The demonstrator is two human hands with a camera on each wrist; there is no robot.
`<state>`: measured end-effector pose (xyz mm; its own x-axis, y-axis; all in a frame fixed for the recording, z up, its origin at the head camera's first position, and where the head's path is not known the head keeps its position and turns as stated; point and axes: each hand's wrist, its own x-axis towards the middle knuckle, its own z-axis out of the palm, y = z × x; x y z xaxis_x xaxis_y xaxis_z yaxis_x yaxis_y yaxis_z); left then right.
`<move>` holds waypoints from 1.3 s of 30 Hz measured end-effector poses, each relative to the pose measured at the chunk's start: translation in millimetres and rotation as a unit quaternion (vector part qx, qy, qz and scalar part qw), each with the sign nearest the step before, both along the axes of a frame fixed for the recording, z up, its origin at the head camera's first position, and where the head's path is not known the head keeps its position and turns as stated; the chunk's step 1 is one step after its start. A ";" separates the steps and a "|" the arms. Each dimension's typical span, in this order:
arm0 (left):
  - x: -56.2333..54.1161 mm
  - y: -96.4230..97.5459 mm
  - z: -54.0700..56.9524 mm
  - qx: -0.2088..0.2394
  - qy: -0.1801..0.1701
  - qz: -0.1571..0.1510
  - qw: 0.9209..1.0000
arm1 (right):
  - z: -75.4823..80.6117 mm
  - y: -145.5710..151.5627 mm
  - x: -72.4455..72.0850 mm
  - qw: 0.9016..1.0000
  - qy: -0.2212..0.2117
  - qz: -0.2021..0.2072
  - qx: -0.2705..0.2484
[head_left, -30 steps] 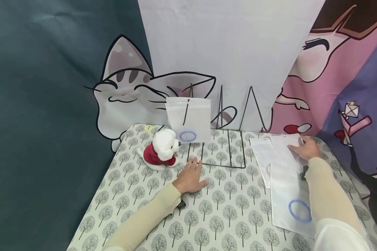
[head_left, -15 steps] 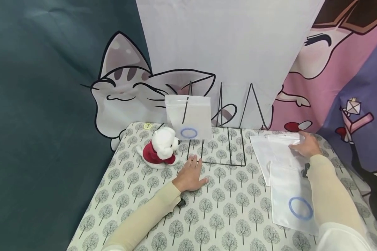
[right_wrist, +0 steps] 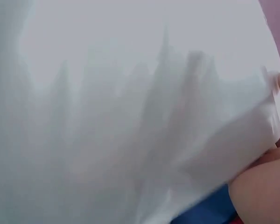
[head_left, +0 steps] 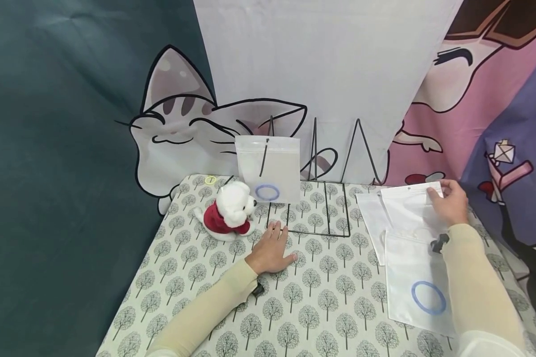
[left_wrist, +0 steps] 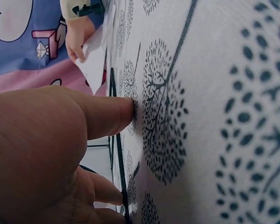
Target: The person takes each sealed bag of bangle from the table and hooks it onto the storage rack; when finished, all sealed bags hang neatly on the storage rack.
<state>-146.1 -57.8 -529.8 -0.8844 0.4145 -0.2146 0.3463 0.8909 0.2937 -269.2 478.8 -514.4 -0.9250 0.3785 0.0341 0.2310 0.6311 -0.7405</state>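
My right hand [head_left: 451,203] pinches the top right corner of a white zip bag [head_left: 408,208], and that edge is raised off the tablecloth. In the right wrist view the bag's white sheet [right_wrist: 121,116] fills most of the picture. Below it lies another zip bag [head_left: 411,267] with a blue ring printed on it, and a further bag [head_left: 370,218] shows at the left. My left hand [head_left: 270,251] rests flat on the cloth, fingertips at the front wire of a black wire rack [head_left: 321,234]. The left wrist view shows its thumb [left_wrist: 109,114] touching the cloth.
One zip bag [head_left: 268,166] hangs on a hook of the rack at the back. A white plush dog [head_left: 234,203] in a red top sits left of the rack. A yellow ring [head_left: 210,180] lies near the back left corner. Printed curtains stand behind the table.
My right hand has lifted the upper bag's top edge and moved slightly right and up with it. The left hand has stayed in place.
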 end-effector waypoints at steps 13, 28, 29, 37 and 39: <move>-1.5 -0.5 -1.1 -0.002 0.002 -0.007 1.000 | 50.9 -37.8 22.7 0.982 0.172 -0.033 -0.075; -2.2 -0.7 -0.3 -0.010 -0.005 -0.002 1.000 | 92.6 -85.5 69.0 0.917 0.357 0.040 -0.172; -2.2 -0.6 -0.1 -0.010 -0.005 -0.002 1.000 | 94.2 -89.3 72.9 0.907 0.371 0.058 -0.189; -1.8 1.6 2.5 -0.016 -0.008 -0.003 1.000 | 107.2 -123.9 102.2 0.852 0.434 0.149 -0.254; -1.5 1.8 3.3 -0.015 -0.011 -0.002 1.000 | 109.6 -132.0 107.9 0.846 0.435 0.168 -0.260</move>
<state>-147.6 -55.9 -526.5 -0.8779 0.4111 -0.2456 0.3437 0.8981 0.2744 -161.2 346.8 -404.8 -0.6942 0.2720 0.6664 -0.6712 0.0898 -0.7358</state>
